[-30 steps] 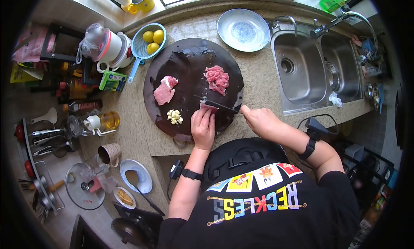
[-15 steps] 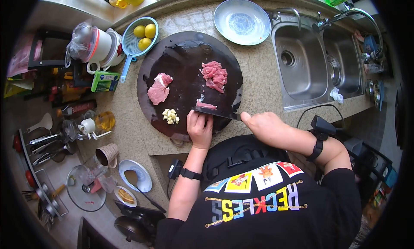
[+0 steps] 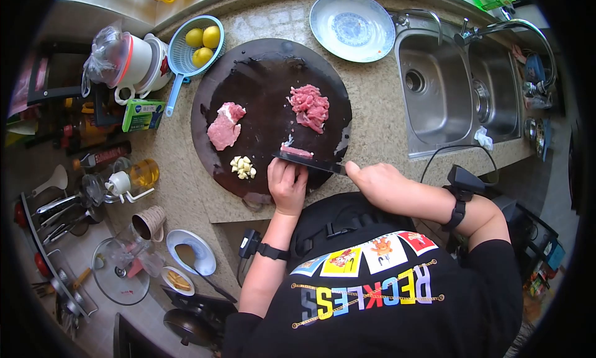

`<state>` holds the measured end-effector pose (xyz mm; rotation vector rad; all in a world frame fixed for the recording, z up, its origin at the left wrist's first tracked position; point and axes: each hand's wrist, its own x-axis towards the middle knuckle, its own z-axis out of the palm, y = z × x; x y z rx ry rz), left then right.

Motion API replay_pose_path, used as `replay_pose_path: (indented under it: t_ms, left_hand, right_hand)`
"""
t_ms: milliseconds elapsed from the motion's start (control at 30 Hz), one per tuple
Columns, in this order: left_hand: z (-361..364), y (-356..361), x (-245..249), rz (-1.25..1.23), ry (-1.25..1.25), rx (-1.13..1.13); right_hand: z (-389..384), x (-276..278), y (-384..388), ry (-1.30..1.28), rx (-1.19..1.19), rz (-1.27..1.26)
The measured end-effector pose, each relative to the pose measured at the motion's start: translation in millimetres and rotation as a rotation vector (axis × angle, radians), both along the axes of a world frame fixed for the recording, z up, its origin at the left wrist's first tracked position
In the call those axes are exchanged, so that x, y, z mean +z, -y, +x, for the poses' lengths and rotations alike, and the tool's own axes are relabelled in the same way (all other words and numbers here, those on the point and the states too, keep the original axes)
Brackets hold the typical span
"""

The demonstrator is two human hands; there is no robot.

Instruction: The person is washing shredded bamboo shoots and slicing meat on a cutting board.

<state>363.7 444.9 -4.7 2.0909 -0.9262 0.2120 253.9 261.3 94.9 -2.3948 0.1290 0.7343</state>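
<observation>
On the round dark chopping board (image 3: 267,79), my right hand (image 3: 380,179) grips the handle of a kitchen knife (image 3: 323,165). The blade lies crosswise near the board's front edge. My left hand (image 3: 287,187) is closed, its curled fingertips pressed down against the near side of the blade; what lies under them is hidden. Just beyond the blade is a thin strip of raw meat (image 3: 297,151). Farther back sits a pile of sliced meat (image 3: 309,108). To the left are a larger piece of raw meat (image 3: 225,127) and a small heap of peeled garlic (image 3: 243,167).
A white-and-blue plate (image 3: 352,26) stands behind the board, and a double steel sink (image 3: 434,97) is at right. At left are a blue strainer (image 3: 179,60) with yellow fruit, an oil bottle (image 3: 144,174), a cup (image 3: 148,223) and a glass lid (image 3: 121,271).
The camera view has shifted slightly, so the board and counter sit a little differently in the picture. Both hands and the knife stay in nearly the same place.
</observation>
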Motion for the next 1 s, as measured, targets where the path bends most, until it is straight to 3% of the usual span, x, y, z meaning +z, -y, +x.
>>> replay_pose_path:
  t_ms: [233, 500, 667, 1000]
  left_hand:
    - [-1.6, -4.0, -0.7, 0.035, -0.071, -0.032]
    - [-1.6, 0.1, 1.6, -0.019, -0.048, 0.007]
    - [-3.0, 1.1, 6.1, -0.047, -0.022, 0.003]
    - [-6.9, -6.6, 2.5, -0.005, -0.016, -0.011]
  right_hand:
    - [55.1, -42.3, -36.0, 0.286, -0.066, 0.083]
    - [10.3, -26.4, 0.8, 0.208, -0.010, -0.058]
    - [11.6, -30.8, 15.5, 0.331, -0.223, -0.146]
    - [-14.7, -6.9, 0.4, 0.193, -0.008, -0.104]
